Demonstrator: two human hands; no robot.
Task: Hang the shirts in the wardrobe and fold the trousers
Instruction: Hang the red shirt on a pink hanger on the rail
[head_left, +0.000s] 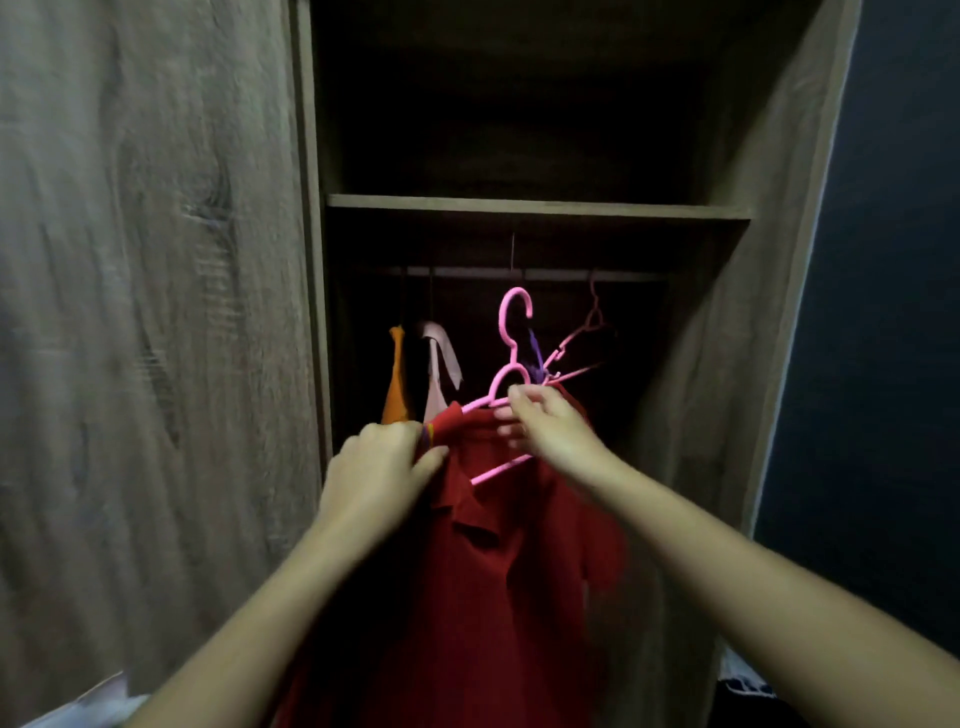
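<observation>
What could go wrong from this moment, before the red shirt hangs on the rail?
1. The hook of the pink hanger is below the rail, not on it. If the right hand lets go early, the red shirt would probably fall.
2. An empty hanger hangs tilted just right of the hook; the two could tangle.
3. The left hand grips one shoulder only, so the other side may slip off.

Single head-worn wide-angle view, facing forward into the open wardrobe, close before it
</observation>
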